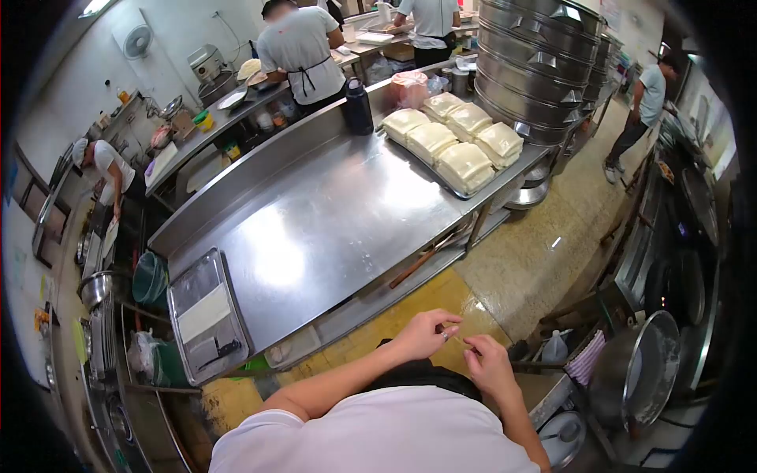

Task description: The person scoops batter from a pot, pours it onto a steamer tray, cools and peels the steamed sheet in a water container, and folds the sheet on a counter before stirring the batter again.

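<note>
In front of my body, over the floor beside the steel table, my left hand (426, 334) is closed with its fingers curled in a pinch. A small dark ring-like band shows at its fingers. Just to the right, my right hand (490, 366) is also closed, thumb and fingertips drawn together toward the left hand. Something thin and pale seems to run between the fingertips, too small to name. Both hands are apart from the steel table (315, 213). On its left end lies a metal tray (175, 299) with a pale flat slab (203, 314) and a dark-handled tool (219, 352).
Pale stacked dough-like sheets (435, 142) fill a tray at the table's far right, near a dark bottle (357, 106) and tall steamer stacks (536, 67). A big metal bowl (637, 370) stands at right. Several people work around the room; one person (650, 98) stands in the right aisle.
</note>
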Demonstrator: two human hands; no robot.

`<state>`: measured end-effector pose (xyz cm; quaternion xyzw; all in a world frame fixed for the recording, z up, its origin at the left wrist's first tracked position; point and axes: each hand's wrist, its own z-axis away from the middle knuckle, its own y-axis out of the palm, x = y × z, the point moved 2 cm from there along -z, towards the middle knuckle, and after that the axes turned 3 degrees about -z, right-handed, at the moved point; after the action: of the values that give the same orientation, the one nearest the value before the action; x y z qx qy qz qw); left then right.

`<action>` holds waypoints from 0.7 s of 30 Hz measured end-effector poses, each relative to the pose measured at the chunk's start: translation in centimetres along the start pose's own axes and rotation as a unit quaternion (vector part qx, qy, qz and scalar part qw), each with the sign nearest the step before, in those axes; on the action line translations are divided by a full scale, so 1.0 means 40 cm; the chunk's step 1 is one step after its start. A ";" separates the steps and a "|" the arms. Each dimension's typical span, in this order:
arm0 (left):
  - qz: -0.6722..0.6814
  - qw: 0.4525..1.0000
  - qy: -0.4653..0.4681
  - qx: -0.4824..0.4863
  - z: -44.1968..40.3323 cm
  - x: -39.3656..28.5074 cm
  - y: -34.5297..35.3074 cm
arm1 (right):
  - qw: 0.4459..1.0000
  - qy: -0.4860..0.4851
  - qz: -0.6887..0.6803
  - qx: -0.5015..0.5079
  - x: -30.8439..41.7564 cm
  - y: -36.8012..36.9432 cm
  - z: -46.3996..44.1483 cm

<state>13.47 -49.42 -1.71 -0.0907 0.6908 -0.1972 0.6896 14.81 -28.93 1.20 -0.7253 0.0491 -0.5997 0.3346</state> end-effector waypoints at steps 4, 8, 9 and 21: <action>-0.030 0.998 -0.011 0.048 -0.018 -0.001 -0.077 | 0.999 0.029 0.035 -0.027 0.030 0.030 -0.026; -0.033 0.994 0.020 0.102 -0.029 0.035 -0.122 | 0.993 0.084 0.027 -0.075 0.078 0.092 -0.033; -0.029 0.993 0.028 0.114 -0.027 0.050 -0.134 | 0.992 0.097 0.028 -0.082 0.081 0.117 -0.031; -0.050 0.929 0.085 0.358 -0.020 0.118 -0.090 | 0.933 0.280 0.052 -0.219 0.198 0.275 0.138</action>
<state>12.01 -54.43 -4.63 0.1450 0.6248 -0.4725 0.6044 25.62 -38.79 1.54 -0.5798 0.3088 -0.7344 0.1706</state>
